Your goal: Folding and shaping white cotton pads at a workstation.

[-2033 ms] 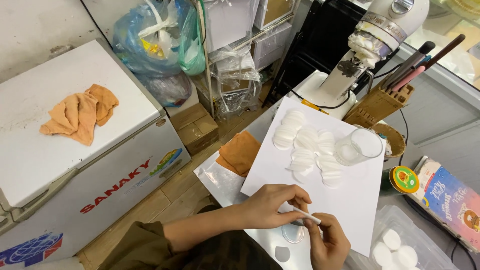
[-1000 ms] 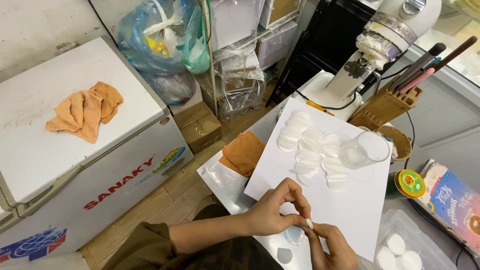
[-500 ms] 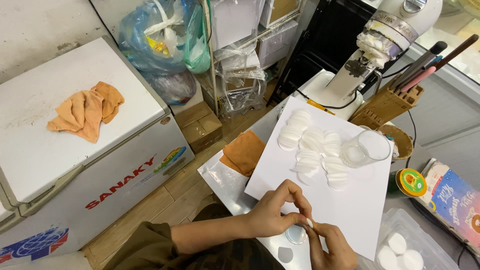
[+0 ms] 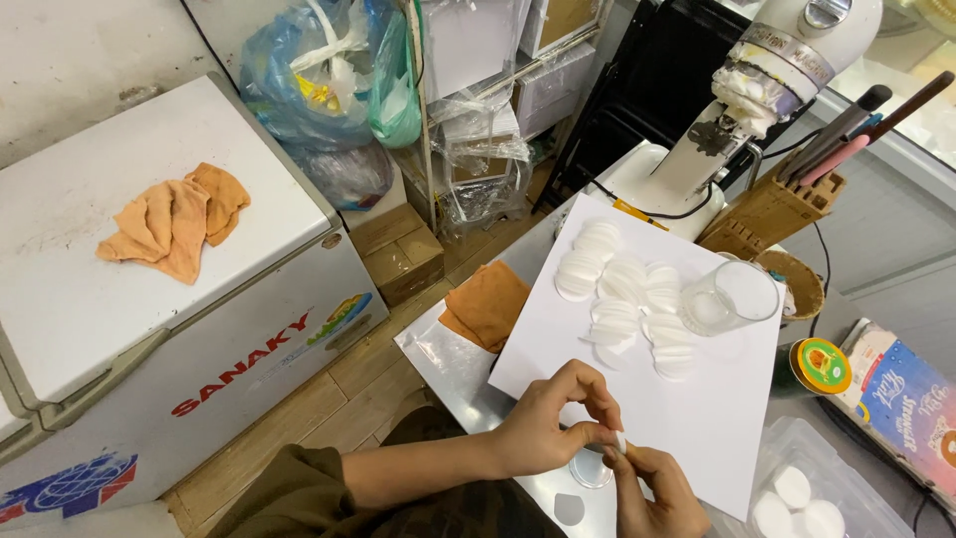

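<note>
head view: far left stands a white chest freezer with an orange cloth on its lid. another orange cloth lies by the white sheet, which carries rows of white discs and a clear glass. at the sheet's near edge the left hand and right hand meet, fingertips pinched narrow together on one small white piece, above a round clear lid. a plastic tub of discs sits far right.

Two bare hands — left hand, right hand; olive-green sleeve pushed up the left forearm.
</note>
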